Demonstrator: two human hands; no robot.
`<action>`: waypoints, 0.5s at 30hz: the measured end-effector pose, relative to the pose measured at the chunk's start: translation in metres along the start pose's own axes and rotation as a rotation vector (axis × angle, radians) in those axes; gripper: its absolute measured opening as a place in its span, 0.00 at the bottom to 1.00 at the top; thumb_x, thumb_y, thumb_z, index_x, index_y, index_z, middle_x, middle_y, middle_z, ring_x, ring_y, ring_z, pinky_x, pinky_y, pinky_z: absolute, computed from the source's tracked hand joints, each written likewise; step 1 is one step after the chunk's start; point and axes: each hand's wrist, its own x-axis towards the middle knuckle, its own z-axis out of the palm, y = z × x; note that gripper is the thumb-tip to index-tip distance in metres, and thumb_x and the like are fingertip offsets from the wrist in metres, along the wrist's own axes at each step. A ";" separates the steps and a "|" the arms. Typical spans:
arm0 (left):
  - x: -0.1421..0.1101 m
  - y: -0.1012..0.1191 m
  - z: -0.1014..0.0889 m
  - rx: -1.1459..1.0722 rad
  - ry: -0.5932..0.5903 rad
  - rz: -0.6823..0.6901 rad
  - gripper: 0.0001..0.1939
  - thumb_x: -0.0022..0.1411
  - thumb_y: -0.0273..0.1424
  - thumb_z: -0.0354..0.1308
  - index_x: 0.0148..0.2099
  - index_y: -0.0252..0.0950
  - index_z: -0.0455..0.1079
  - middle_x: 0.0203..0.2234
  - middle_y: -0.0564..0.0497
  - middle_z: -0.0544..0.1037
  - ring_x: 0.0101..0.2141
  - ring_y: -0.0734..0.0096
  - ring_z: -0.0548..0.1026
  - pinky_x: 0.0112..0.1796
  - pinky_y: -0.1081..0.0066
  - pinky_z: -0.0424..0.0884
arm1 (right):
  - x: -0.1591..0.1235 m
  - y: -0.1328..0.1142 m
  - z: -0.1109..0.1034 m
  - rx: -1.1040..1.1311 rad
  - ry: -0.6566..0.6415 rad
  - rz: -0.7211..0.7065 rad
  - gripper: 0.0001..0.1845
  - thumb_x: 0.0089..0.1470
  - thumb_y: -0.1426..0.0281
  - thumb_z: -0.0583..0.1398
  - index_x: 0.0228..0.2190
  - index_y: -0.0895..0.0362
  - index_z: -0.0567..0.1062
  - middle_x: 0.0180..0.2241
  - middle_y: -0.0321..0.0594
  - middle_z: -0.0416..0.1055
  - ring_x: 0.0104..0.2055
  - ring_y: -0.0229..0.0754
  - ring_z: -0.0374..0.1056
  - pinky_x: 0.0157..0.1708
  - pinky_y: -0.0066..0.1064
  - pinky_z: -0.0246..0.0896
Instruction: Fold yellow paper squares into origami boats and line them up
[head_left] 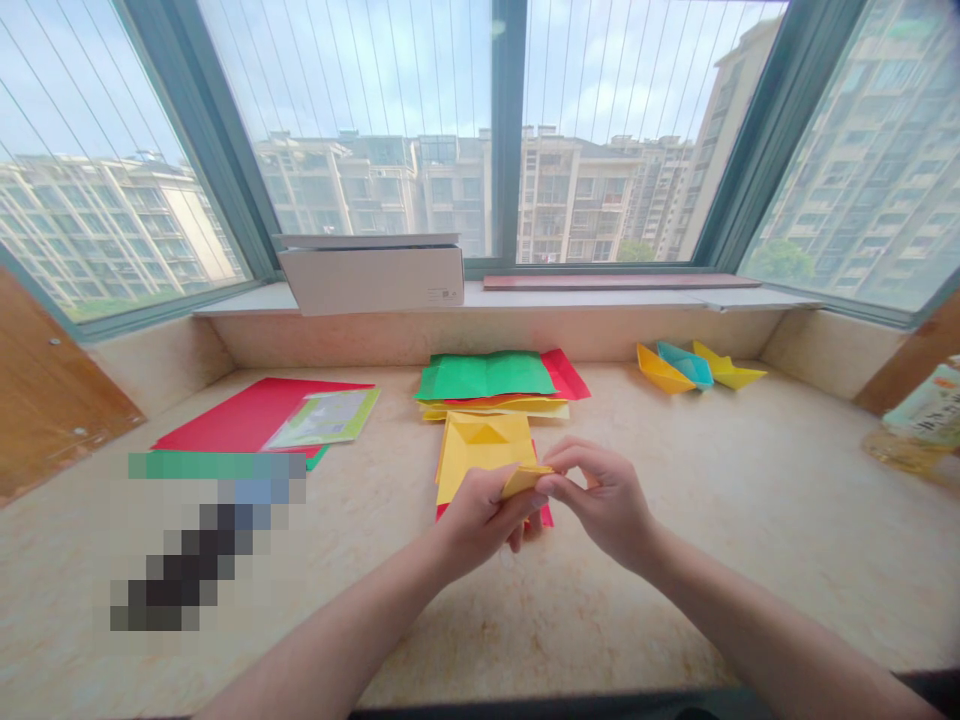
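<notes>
Between my two hands is a small piece of folded yellow paper (519,482), held above the counter. My left hand (484,510) grips its left side, thumb on the near face. At its right end, the thumb and forefinger of my right hand (604,500) pinch the paper. Just behind and below them lies a pile of creased yellow paper (480,438) with red edges showing under it; my hands hide part of this pile. Farther back rests a stack of creased sheets with a green sheet (487,376) on top, a red one (568,374) sticking out at right and yellow below.
Three folded paper boats (667,370), orange-yellow, blue and yellow, stand at the back right. Red sheets (232,415) and a clear packet (330,416) lie left, beside a pixelated patch. A white box (375,278) sits on the window ledge. A bottle (926,420) stands far right.
</notes>
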 end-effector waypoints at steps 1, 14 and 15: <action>0.000 -0.001 0.000 -0.003 -0.005 -0.001 0.25 0.66 0.51 0.50 0.28 0.34 0.66 0.19 0.53 0.72 0.15 0.79 0.69 0.19 0.79 0.63 | 0.000 -0.001 0.000 0.011 -0.005 0.005 0.11 0.56 0.65 0.65 0.24 0.56 0.76 0.25 0.38 0.73 0.28 0.40 0.68 0.29 0.32 0.64; -0.001 -0.006 -0.001 -0.010 0.027 -0.007 0.22 0.66 0.48 0.52 0.31 0.34 0.68 0.19 0.53 0.73 0.15 0.79 0.69 0.18 0.79 0.63 | -0.001 -0.001 -0.001 0.120 -0.091 0.091 0.09 0.59 0.65 0.62 0.30 0.55 0.78 0.30 0.41 0.76 0.33 0.42 0.70 0.35 0.35 0.66; -0.001 -0.005 0.000 -0.024 0.032 -0.010 0.22 0.66 0.48 0.52 0.31 0.34 0.68 0.19 0.53 0.73 0.15 0.80 0.69 0.18 0.79 0.63 | -0.001 0.000 -0.001 0.136 -0.093 0.103 0.09 0.59 0.65 0.62 0.30 0.55 0.78 0.31 0.40 0.76 0.33 0.42 0.70 0.35 0.35 0.66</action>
